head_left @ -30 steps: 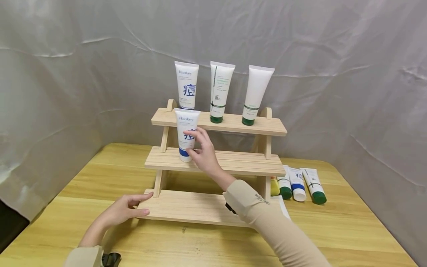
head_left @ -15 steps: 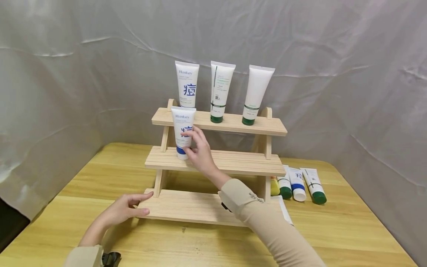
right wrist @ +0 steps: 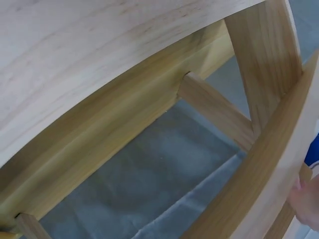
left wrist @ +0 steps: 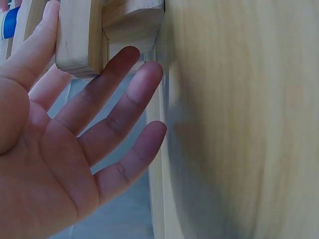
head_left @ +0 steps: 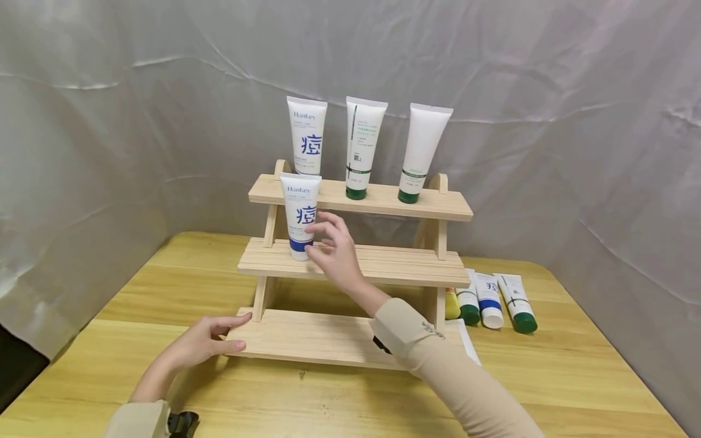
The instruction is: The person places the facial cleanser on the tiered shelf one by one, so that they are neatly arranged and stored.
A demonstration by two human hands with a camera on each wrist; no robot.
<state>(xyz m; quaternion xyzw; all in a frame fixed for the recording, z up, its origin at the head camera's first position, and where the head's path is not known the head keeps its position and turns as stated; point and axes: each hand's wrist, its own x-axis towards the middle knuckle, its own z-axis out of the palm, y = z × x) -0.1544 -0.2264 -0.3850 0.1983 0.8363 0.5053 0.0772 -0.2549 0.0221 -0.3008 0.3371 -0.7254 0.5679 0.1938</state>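
Note:
A three-tier wooden display stand (head_left: 306,337) stands on the table. On its middle shelf, at the left, a white cream tube (head_left: 298,204) with a blue band is upright on its cap. My right hand (head_left: 336,252) is at the tube's right side, fingertips right at its edge and fingers loosely bent. In the right wrist view only part of that hand (right wrist: 305,201) shows, beyond a shelf edge. My left hand (head_left: 194,347) holds the left end of the bottom shelf between thumb and index finger; its other fingers extend past the wood in the left wrist view.
On the top shelf stand a blue-lettered white tube (head_left: 306,131) and two green-capped tubes, one printed (head_left: 366,143), one mostly plain (head_left: 424,149). Several tubes, including a blue-banded one (head_left: 488,298), lie on the table (head_left: 575,365) at right. A grey curtain (head_left: 493,73) hangs behind.
The tube on the middle shelf shifted slightly left, then stayed put. My right hand's fingers have since drawn back right from its front to its edge. The left hand has not moved.

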